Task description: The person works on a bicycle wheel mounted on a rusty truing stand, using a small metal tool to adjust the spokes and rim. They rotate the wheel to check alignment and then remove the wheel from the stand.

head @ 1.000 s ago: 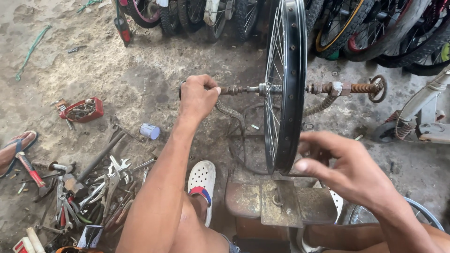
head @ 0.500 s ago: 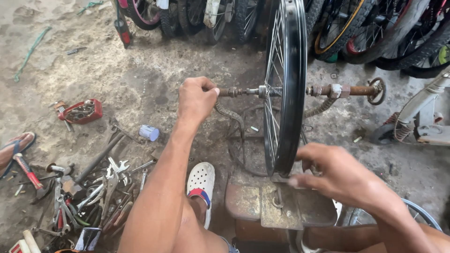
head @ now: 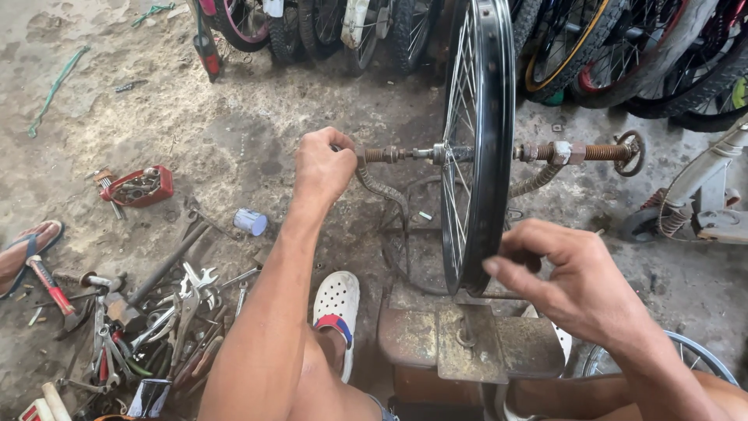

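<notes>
A black bicycle wheel rim [head: 485, 117] with thin spokes stands upright on a rusty truing stand [head: 467, 343]. A threaded axle rod [head: 397, 153] runs through its hub, ending in a small handwheel [head: 629, 152] at the right. My left hand [head: 321, 168] is closed around the left end of that rod. My right hand [head: 573, 281] grips the lower edge of the rim from the right, fingers curled onto it.
A pile of wrenches and pliers [head: 148, 320] lies on the dirt floor at the lower left, near a red tin [head: 140, 187] and a small blue-white can [head: 250, 222]. My white clog [head: 336, 308] is beside the stand. Bicycle wheels [head: 592, 47] line the back; a scooter [head: 701, 210] sits right.
My right hand dropped toward the base of the stand, then came back up onto the lower rim. My left hand stayed on the rod's end.
</notes>
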